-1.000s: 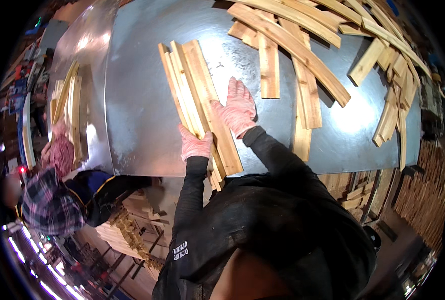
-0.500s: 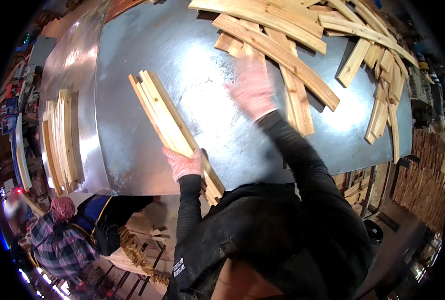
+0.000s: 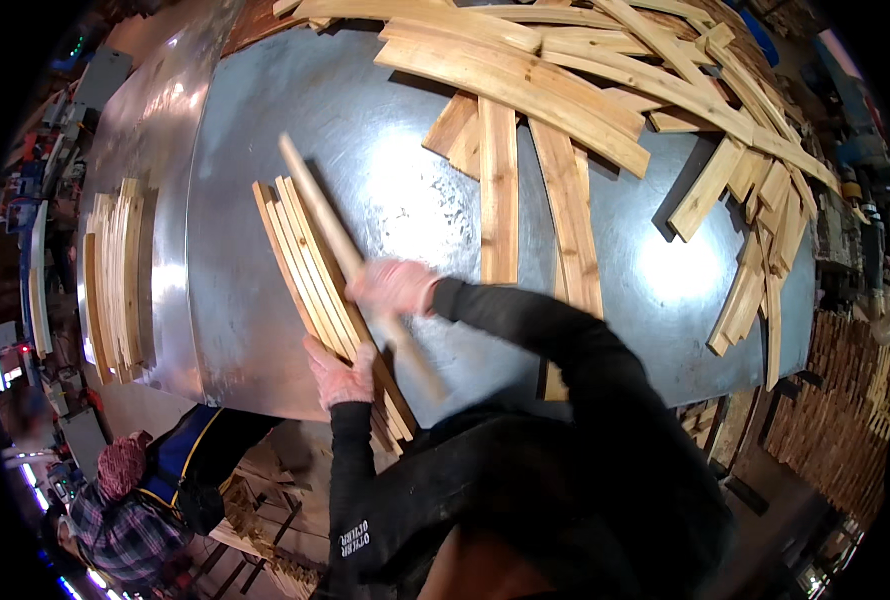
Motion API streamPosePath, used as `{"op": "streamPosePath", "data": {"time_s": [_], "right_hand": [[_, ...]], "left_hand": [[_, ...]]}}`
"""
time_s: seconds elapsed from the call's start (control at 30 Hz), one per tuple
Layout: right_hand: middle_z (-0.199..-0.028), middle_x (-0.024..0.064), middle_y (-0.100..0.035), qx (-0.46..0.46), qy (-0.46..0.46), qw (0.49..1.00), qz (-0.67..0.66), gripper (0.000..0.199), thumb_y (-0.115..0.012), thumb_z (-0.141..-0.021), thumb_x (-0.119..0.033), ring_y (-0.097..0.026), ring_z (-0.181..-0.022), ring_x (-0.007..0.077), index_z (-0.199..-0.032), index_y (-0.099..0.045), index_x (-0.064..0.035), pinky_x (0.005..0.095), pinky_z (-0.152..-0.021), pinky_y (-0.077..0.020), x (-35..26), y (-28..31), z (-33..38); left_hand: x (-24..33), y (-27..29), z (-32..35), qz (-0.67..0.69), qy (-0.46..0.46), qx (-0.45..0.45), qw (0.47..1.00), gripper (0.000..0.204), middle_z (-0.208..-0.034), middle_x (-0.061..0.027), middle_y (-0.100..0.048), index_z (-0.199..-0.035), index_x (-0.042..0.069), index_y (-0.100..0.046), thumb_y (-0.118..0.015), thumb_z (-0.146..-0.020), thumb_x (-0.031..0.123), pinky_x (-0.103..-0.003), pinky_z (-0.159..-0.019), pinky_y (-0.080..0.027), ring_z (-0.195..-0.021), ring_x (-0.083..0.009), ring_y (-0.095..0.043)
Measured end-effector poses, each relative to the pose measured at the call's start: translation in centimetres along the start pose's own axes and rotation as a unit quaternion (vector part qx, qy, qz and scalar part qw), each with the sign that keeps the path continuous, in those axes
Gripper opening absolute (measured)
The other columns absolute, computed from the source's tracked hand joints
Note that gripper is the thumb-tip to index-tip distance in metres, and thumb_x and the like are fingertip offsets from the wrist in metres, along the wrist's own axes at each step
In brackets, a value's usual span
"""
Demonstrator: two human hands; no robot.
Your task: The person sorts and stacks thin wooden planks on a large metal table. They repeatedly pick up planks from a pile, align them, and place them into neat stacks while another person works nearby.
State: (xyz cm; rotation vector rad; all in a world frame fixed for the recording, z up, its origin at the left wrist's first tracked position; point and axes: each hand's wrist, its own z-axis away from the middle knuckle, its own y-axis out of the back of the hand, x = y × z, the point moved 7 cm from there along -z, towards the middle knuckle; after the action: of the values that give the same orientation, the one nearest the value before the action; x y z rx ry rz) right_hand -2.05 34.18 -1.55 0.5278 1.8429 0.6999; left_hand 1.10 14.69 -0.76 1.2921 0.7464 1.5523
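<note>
My left hand (image 3: 343, 372), in a pinkish work glove, is closed around the lower part of a bundle of wooden slats (image 3: 310, 265) set on edge on the metal table (image 3: 235, 130). In my right hand (image 3: 397, 287), also gloved, is a single wooden slat (image 3: 320, 200), gripped near its middle and blurred by motion. This slat lies along the right side of the bundle, close to it; whether the two touch I cannot tell. Beyond my right hand, loose wooden boards (image 3: 510, 90) are heaped across the far side of the table.
At the left stands another row of slats (image 3: 120, 280) on edge. Several boards (image 3: 755, 290) hang together near the table's right end. A person in a plaid shirt (image 3: 130, 520) is at the lower left. Stacked wood (image 3: 835, 410) rises beyond the right edge.
My right hand has come from the heap back toward the bundle, now with a slat in it. The left hand and bundle have shifted slightly nearer and left. Boards in the heap have moved.
</note>
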Motion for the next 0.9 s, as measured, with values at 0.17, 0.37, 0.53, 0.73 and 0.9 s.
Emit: {"op": "streamPosePath", "data": {"time_s": [0.17, 0.37, 0.53, 0.73, 0.9], "right_hand": [[-0.095, 0.0177, -0.065, 0.150, -0.108, 0.975, 0.123, 0.015, -0.051, -0.088, -0.016, -0.065, -0.085, 0.0322, -0.090, -0.062, -0.0064, 0.0409, -0.071, -0.0526, 5.2, 11.7, -4.4], [-0.137, 0.0190, -0.052, 0.216, -0.334, 0.853, 0.338, 0.076, -0.059, -0.085, -0.055, -0.049, -0.127, 0.0318, -0.140, -0.045, -0.0049, 0.0406, -0.099, -0.0437, 29.4, 36.2, -4.8], [-0.136, 0.0200, -0.054, 0.078, -0.436, 0.854, 0.272, 0.088, -0.063, -0.078, -0.064, -0.053, -0.125, 0.0342, -0.140, -0.044, -0.0050, 0.0437, -0.101, -0.0431, 33.0, 29.5, -14.4], [-0.109, 0.0237, -0.067, -0.014, -0.406, 0.880, 0.244, 0.067, -0.064, -0.078, -0.059, -0.063, -0.104, 0.0389, -0.109, -0.064, 0.0002, 0.0433, -0.089, -0.0487, 26.4, 27.2, -12.6], [-0.107, 0.0236, -0.067, 0.058, -0.415, 0.869, 0.262, 0.057, -0.058, -0.086, -0.052, -0.062, -0.103, 0.0395, -0.112, -0.063, -0.0019, 0.0444, -0.088, -0.0481, 19.2, 26.9, -4.3]], "left_hand": [[1.2, -0.2, 0.2, -0.096, 0.053, 0.044, 0.993, 0.113, -0.150, -0.0267, -0.029, -0.150, 0.004, -0.018, -0.081, -0.064, 0.042, -0.046, -0.108, -0.037, -0.133, -0.0423, -0.038], [-0.3, 1.7, 1.0, -0.083, 0.057, 0.038, 0.994, 0.110, -0.143, -0.0277, -0.036, -0.148, 0.002, -0.023, -0.081, -0.060, 0.031, -0.045, -0.104, -0.041, -0.126, -0.0440, -0.044], [-1.8, 1.3, 1.1, -0.106, 0.021, 0.057, 0.993, 0.112, -0.143, -0.0297, -0.036, -0.147, 0.000, -0.025, -0.083, -0.057, 0.034, -0.049, -0.104, -0.042, -0.125, -0.0471, -0.044], [-1.7, 1.5, 0.9, -0.112, 0.003, 0.073, 0.991, 0.106, -0.138, -0.0319, -0.039, -0.145, -0.002, -0.028, -0.081, -0.059, 0.032, -0.051, -0.102, -0.042, -0.122, -0.0484, -0.045], [-0.9, 2.7, -0.8, -0.142, -0.018, 0.089, 0.986, 0.097, -0.126, -0.0262, -0.047, -0.139, 0.000, -0.032, -0.079, -0.059, 0.029, -0.050, -0.089, -0.047, -0.108, -0.0456, -0.052]]}}
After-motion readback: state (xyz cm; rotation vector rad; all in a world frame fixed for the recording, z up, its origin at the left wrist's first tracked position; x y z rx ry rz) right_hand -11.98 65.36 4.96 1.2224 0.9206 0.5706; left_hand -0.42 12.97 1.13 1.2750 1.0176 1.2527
